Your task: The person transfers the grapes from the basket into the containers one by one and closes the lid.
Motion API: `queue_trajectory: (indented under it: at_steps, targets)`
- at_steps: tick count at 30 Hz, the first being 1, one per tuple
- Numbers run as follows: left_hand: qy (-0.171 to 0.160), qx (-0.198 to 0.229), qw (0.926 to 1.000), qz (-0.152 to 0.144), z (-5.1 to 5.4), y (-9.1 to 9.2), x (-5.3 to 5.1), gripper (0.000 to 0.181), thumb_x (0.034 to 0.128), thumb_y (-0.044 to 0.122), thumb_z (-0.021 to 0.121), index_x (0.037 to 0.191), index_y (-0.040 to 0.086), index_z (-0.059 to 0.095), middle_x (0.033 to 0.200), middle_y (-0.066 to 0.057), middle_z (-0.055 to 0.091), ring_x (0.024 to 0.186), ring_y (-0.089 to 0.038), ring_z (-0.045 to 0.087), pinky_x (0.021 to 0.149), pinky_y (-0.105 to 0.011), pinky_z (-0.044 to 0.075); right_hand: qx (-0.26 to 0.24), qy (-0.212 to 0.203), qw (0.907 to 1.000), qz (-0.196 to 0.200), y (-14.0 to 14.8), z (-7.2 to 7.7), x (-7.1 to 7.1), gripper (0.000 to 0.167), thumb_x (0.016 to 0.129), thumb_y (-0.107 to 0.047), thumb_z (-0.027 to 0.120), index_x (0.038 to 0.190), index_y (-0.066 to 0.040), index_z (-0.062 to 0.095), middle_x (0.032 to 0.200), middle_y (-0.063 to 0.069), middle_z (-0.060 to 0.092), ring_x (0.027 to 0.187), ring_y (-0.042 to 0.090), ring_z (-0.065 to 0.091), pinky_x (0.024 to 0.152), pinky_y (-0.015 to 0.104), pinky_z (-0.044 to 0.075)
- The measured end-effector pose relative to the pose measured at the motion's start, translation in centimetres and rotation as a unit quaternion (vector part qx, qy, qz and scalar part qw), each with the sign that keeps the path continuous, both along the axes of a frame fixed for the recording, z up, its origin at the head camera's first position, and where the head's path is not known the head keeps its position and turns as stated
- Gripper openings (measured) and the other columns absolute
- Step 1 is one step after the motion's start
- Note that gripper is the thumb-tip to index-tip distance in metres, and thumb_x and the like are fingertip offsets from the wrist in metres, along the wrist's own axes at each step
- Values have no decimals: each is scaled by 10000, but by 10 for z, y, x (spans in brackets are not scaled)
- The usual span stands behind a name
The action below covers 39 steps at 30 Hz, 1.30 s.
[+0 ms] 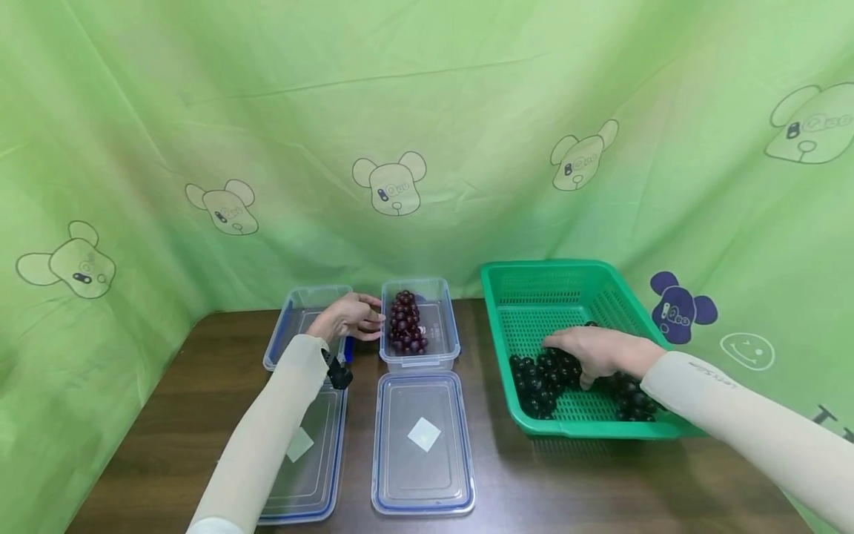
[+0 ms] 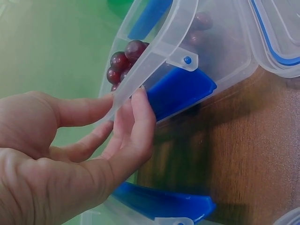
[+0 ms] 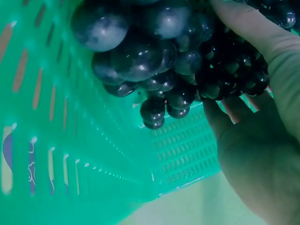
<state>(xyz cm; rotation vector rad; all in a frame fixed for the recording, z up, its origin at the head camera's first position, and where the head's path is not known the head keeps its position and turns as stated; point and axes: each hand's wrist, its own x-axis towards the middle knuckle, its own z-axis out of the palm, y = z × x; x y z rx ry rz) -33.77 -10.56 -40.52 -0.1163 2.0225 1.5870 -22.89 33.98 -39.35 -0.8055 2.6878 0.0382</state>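
My left hand (image 1: 353, 316) pinches the left rim of a clear plastic container (image 1: 437, 337) between thumb and fingers; the left wrist view shows the thumb on the rim above a blue side clip (image 2: 180, 91). Inside that container lies a bunch of dark red grapes (image 1: 405, 325). Over in the green basket (image 1: 534, 320), my right hand (image 1: 596, 351) has its fingers curled around a bunch of black grapes (image 3: 232, 70). Other black grapes (image 1: 534, 386) lie beside it in the basket. The hand covers part of the bunch.
A second clear container (image 1: 302, 310) stands left of the first, partly behind my left hand. Two clear lids with blue seals, a left lid (image 1: 313, 475) and a right lid (image 1: 423, 475), lie in front on the wooden table (image 1: 173, 430). A green printed curtain (image 1: 300, 185) hangs behind.
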Motion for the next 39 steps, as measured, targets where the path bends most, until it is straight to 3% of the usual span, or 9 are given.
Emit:
queue_trajectory:
  at_steps: [10, 18, 22, 25, 31, 33, 36, 39]
  targets:
    - [-9, 55, 10000, 30, -1, 0, 0, 533, 1032, -37, 581, 1544, 43, 457, 1050, -102, 601, 820, -180, 657, 803, -330, 651, 315, 252, 9989, 219, -3, -6, -7, 791, 724, 26, 922, 1438, 9, 584, 1424, 230, 643, 1161, 392, 686, 852, 462, 645]
    - [-36, 156, 9998, 94, -4, 1, 1, 536, 1027, -46, 587, 1542, 33, 463, 1073, -106, 594, 824, -194, 639, 745, -314, 637, -30, 276, 9994, 201, 5, -6, -13, 765, 712, 30, 906, 1414, 33, 602, 1377, 234, 673, 1151, 377, 697, 803, 400, 651]
    - [-17, 152, 9998, 101, -5, 0, -1, 536, 1027, -43, 589, 1543, 29, 462, 1062, -104, 599, 819, -190, 640, 745, -312, 638, -281, 93, 9996, 30, 8, 1, -14, 780, 724, 18, 889, 1440, 30, 582, 1404, 240, 656, 958, 193, 705, 711, 298, 602]
    - [-7, 133, 9998, 111, -4, 0, -3, 530, 1026, -41, 594, 1536, 32, 468, 1061, -105, 601, 817, -189, 641, 743, -310, 638, -418, -11, 9991, -50, 10, 6, -14, 795, 749, -45, 902, 1463, 27, 560, 1420, 245, 644, 787, 48, 607, 679, 255, 541]
    - [38, 116, 9999, 97, -3, 0, -1, 528, 1029, -37, 589, 1538, 33, 466, 1075, -104, 602, 823, -189, 645, 763, -317, 641, -662, 162, 9977, -44, 16, 11, -10, 815, 740, -156, 937, 1450, 13, 576, 1394, 223, 667, 1004, 237, 718, 855, 434, 632]
    - [68, 109, 9999, 78, -3, -1, -1, 527, 1031, -36, 587, 1540, 31, 465, 1085, -106, 602, 827, -191, 647, 772, -322, 642, -798, 196, 9966, -85, 18, 14, -9, 811, 739, -161, 933, 1446, 14, 579, 1348, 205, 697, 903, 184, 714, 820, 399, 629]
    - [105, 100, 9999, 54, -4, -1, -1, 524, 1032, -33, 587, 1538, 29, 467, 1095, -106, 602, 827, -193, 648, 772, -323, 641, -1063, 138, 9939, -245, 22, 20, -8, 796, 753, -149, 912, 1453, 17, 572, 1061, 124, 773, 608, 39, 557, 652, 267, 547]
    - [119, 104, 9999, 46, -4, -1, -1, 519, 1034, -31, 585, 1536, 29, 469, 1099, -107, 606, 826, -191, 648, 760, -316, 638, -1371, 49, 9895, -464, 25, 27, -7, 785, 774, -134, 889, 1468, 23, 555, 671, -32, 610, 479, 5, 413, 543, 210, 451]
